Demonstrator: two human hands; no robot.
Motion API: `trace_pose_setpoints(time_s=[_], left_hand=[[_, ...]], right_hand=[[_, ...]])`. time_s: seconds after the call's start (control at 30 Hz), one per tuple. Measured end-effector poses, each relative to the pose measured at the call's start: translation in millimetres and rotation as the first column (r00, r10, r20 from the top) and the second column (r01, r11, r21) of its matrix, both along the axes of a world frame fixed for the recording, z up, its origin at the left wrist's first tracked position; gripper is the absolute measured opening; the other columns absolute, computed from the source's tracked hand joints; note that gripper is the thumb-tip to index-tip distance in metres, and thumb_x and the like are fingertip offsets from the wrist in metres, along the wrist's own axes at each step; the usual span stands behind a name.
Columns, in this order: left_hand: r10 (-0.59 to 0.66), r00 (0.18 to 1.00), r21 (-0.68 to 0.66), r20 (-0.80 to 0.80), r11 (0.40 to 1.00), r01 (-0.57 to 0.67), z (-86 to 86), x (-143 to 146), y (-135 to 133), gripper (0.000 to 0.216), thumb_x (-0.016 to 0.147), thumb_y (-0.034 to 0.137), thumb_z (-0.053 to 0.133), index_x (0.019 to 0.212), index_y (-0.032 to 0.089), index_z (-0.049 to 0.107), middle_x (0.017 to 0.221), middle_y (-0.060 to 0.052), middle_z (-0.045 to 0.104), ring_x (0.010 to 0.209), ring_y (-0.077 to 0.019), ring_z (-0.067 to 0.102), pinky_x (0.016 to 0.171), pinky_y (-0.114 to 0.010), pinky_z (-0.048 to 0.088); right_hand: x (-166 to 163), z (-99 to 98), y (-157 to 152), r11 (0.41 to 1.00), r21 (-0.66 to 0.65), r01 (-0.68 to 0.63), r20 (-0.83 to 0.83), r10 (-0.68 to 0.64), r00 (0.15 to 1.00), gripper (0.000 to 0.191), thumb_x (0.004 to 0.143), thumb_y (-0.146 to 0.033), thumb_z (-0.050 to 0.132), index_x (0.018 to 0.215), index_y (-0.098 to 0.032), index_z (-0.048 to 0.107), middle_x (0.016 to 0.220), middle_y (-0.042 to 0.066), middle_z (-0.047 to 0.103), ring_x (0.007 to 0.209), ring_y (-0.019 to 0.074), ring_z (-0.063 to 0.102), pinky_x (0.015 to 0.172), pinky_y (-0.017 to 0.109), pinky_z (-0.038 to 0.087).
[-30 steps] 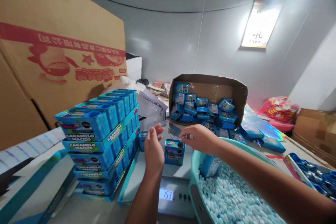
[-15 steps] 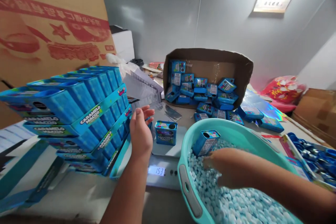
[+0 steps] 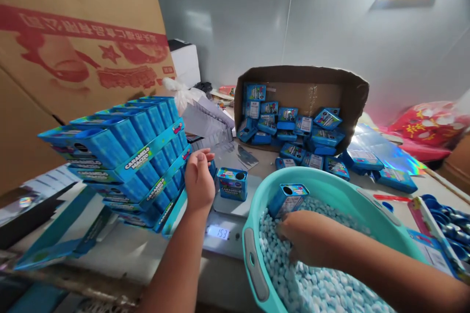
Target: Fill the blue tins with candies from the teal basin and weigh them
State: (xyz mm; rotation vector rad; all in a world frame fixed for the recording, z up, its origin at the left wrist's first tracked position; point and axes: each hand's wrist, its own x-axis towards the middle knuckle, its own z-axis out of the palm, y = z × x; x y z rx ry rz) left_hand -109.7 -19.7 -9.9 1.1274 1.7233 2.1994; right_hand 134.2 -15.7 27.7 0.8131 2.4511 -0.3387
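My right hand reaches down into small pale blue and white candies in a turquoise tub. Its fingertips are hidden among them. Just beyond that hand an open-topped blue tin stands tilted in the candies. My left hand is raised beside the stacked tins, its fingers partly extended and nothing visible in its grasp. To its right, one blue tin with a round hole in its top stands on a scale reading 153. Something blue shows partly behind the left fingers.
At left rises a stack of blue tins in trays, before a large printed carton. Behind the tub, a cardboard box on its side holds several tins. Blue caps fill a tray at right.
My right hand has sunk slightly deeper and leftward in the candies. My left fingers have drawn a little closer together. The view has shifted slightly; the scale still reads 153.
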Motion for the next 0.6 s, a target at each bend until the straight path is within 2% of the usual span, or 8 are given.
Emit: trace_pose_setpoints(time_s=[0.17, 0.33, 0.47, 0.6], left_hand=[[-0.009, 0.992, -0.009, -0.124, 1.0, 0.008, 3.4, 6.8, -4.9, 0.04, 0.097, 0.053, 0.042, 0.106, 0.019, 0.062, 0.099, -0.006, 0.067, 0.097, -0.0191, 0.063, 0.085, -0.03, 0.046], [-0.056, 0.97, -0.064, -0.235, 0.997, 0.043, 3.0, 15.2, -8.0, 0.036, 0.098, 0.049, 0.046, 0.111, 0.019, 0.061, 0.103, -0.006, 0.068, 0.098, -0.0186, 0.063, 0.085, -0.031, 0.046], [-0.072, 0.938, -0.112, -0.339, 0.993, 0.036, 0.9, 17.1, -9.1, 0.033, 0.097, 0.045, 0.048, 0.114, 0.02, 0.061, 0.108, -0.007, 0.068, 0.098, -0.0194, 0.063, 0.086, -0.034, 0.048], [-0.04, 0.908, -0.098, -0.417, 0.995, -0.002, 2.5, 15.9, -10.9, 0.029, 0.097, 0.041, 0.05, 0.112, 0.019, 0.061, 0.106, -0.007, 0.068, 0.1, -0.0197, 0.064, 0.087, -0.035, 0.049]], right_hand=[[-8.2, 8.4, 1.5, 0.998, -0.046, 0.036, 0.088, -0.032, 0.996, 0.036, 0.075, -0.03, 0.076, 0.11, -0.019, 0.076, 0.107, 0.015, 0.075, 0.101, 0.0387, 0.069, 0.08, 0.041, 0.053], [-12.7, 13.1, 2.8, 0.995, -0.079, 0.053, 0.131, -0.043, 0.99, 0.026, 0.08, -0.025, 0.072, 0.105, -0.018, 0.077, 0.107, 0.013, 0.075, 0.104, 0.0343, 0.068, 0.082, 0.036, 0.05], [-6.7, 1.1, 4.9, 0.997, -0.076, -0.003, 0.133, 0.013, 0.991, 0.021, 0.083, -0.023, 0.064, 0.1, -0.018, 0.076, 0.099, 0.011, 0.076, 0.093, 0.0308, 0.07, 0.069, 0.034, 0.044], [1.5, -9.7, 8.1, 0.998, -0.053, -0.015, -0.017, 0.014, 1.0, 0.015, 0.077, -0.027, 0.065, 0.088, -0.021, 0.073, 0.083, 0.006, 0.075, 0.073, 0.0228, 0.065, 0.055, 0.029, 0.033]])
